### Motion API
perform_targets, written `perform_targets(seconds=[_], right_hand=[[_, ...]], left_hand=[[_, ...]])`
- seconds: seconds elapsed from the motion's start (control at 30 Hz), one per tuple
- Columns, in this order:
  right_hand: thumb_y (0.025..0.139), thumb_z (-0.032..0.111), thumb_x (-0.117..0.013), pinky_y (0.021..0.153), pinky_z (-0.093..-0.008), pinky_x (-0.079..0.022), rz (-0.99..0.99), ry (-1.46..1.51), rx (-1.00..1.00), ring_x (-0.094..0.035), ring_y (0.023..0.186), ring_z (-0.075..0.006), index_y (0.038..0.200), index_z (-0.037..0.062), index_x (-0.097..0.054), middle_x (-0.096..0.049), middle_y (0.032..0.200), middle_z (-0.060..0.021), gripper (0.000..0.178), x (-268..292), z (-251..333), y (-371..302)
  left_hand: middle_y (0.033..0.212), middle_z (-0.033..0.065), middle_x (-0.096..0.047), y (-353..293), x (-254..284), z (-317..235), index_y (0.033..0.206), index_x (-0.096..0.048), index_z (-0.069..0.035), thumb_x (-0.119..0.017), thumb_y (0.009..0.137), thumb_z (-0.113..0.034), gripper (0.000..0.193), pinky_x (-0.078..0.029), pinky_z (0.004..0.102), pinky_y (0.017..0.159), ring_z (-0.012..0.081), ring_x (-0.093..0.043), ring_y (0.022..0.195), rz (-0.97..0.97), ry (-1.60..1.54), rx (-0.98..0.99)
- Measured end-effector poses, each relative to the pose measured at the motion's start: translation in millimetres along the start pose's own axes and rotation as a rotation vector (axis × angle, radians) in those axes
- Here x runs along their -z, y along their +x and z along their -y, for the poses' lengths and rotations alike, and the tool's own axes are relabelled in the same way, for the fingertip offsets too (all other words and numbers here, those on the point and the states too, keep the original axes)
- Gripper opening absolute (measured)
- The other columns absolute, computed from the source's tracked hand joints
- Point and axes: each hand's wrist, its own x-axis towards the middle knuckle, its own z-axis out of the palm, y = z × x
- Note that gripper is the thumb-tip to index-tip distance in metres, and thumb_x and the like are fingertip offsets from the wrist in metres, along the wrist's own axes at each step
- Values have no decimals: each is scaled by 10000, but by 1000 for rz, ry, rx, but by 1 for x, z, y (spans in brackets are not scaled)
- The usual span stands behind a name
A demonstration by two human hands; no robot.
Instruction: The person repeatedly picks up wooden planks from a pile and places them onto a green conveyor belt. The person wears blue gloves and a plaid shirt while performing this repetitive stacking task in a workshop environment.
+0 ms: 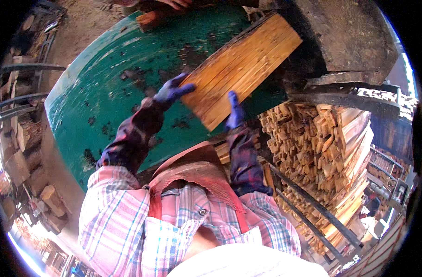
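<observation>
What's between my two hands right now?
In the head view, the near end of the wood block lies between the left hand and right hand, resting on the green table.

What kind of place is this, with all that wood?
Probably a sawmill or wood-splitting yard. Gloved hands, left and right, hold a wood slab on a green table, beside a big stack of split sticks and logs.
</observation>
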Motion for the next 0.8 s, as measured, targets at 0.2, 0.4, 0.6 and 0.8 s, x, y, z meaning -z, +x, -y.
perform_targets(seconds=[0.2,0.4,0.6,0.8], right_hand=[[786,236,-699,832,-376,-481,166,-93,-80,-537,989,-220,1272,104,-379,-519,1124,-89,597,-115,-105,-164],[766,294,-709,778,-366,-486,351,-310,-152,-579,909,-289,1189,22,-479,-559,1054,-154,553,-148,-176,-204],[720,341,-726,836,-444,-430,391,-1295,358,-523,1023,-368,1086,-12,-507,-501,1145,-251,554,-177,-203,-177],[803,340,-662,900,-395,-414,614,-800,329,-473,1119,-289,1352,-10,-276,-462,1232,-179,757,-211,-175,-237]], left_hand=[[1194,49,-517,-228,114,35,1296,-418,-23,-659,827,-226,566,-363,283,953,136,-473,1083,-83,-145,134],[1113,38,-546,-340,150,85,1296,-407,-56,-647,818,-188,551,-412,284,890,130,-511,1006,-215,-197,160],[873,27,-556,-360,161,133,1324,-387,-168,-637,681,-173,690,-423,246,513,106,-491,644,-380,-312,151],[1081,275,-562,-375,130,97,1374,-275,-42,-659,680,-382,863,-450,390,858,372,-574,1003,-519,336,133]])
